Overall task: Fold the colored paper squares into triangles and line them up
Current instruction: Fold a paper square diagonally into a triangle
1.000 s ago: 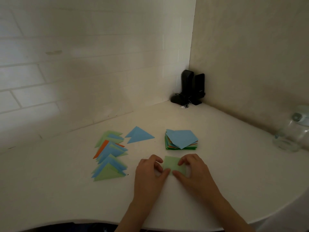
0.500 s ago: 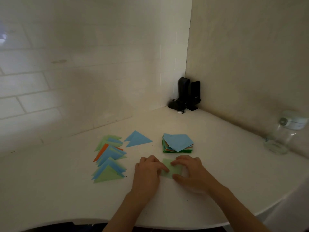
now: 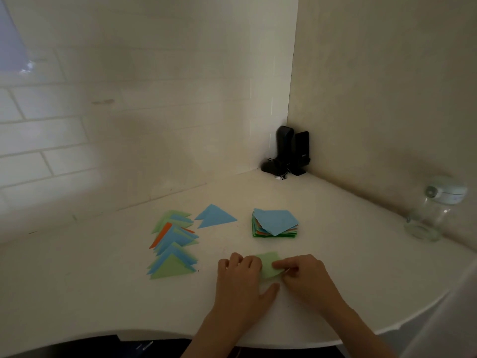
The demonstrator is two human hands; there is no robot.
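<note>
Near front edge of white counter (image 3: 335, 275): light green paper (image 3: 269, 267) lies flat btwn both hands. Left hand (image 3: 241, 279) rests on its left side, fingers curled down onto sheet, thumb out along the near edge. Right hand (image 3: 304, 273) pinches the right corner w/ thumb + fingertips. Folded triangles (image 3: 174, 248) overlap in a row to the left, green/blue/orange; lone blue triangle (image 3: 214, 217) beside row's far end. Unfolded square stack (image 3: 275, 223) just behind hands, blue sheet on top. Glass jar (image 3: 431, 213) far right, black speakers (image 3: 293, 151) in corner.
</note>
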